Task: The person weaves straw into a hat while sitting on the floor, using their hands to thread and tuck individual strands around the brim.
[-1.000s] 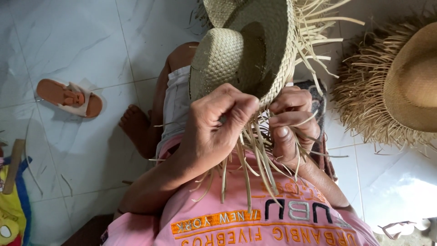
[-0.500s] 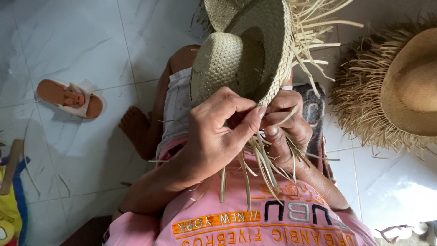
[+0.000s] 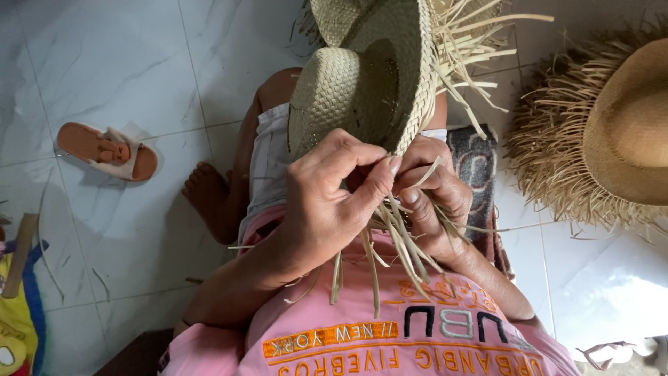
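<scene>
A pale woven straw hat [image 3: 362, 83] stands on my lap with its brim edge toward me and loose straw strands [image 3: 396, 244] hanging from that edge. My left hand [image 3: 327, 202] pinches strands at the brim between thumb and fingers. My right hand [image 3: 435, 198] grips the brim edge and more strands just to the right, and its fingers touch the left hand's fingertips. Long loose strands also stick out from the far side of the brim at the top.
A second, tan straw hat [image 3: 619, 125] with a ragged fringe lies on the white tiled floor at right. A sandal [image 3: 108, 150] lies at left. My bare foot [image 3: 209, 195] rests on the floor. Yellow and blue cloth [image 3: 17, 320] sits at the lower left edge.
Both hands have shifted slightly on the brim edge, and the left fingers have closed tighter on the strands. The hat stays in place.
</scene>
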